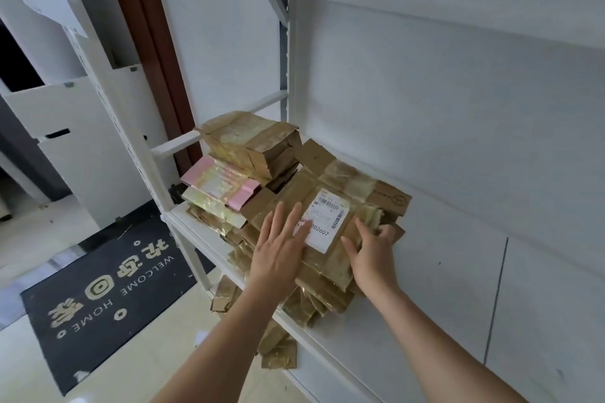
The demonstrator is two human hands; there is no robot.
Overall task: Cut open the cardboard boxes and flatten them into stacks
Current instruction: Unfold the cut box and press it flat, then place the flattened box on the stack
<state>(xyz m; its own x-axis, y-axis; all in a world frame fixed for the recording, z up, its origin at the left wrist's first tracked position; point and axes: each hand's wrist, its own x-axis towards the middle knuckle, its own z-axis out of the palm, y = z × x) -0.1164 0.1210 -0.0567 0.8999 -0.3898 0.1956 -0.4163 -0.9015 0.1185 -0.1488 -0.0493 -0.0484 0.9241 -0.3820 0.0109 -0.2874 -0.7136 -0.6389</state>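
- I see both arms reaching forward and up from the bottom of the view to a white shelf, forearms bare.
- My left hand lies palm down on the top flattened box, fingers straight and spread a little, tips pointing away from me. It presses flat and grasps nothing; the fingertips overlap the near corner of the white label.
- My right hand sits at the box's right edge, wrist bent inward. The thumb lies on top beside the label and the fingers curl round the edge of the cardboard, pinching it.
- That box tops a stack of flattened brown cardboard at the front of the shelf, some pieces jutting past the front lip.
- A second stack sits behind and to the left, touching the first, with a pink piece lying in front of it.
- More cardboard shows below the shelf edge; I cannot tell what it rests on.
- A dark mat reading WELCOME HOME lies on the floor to the left.
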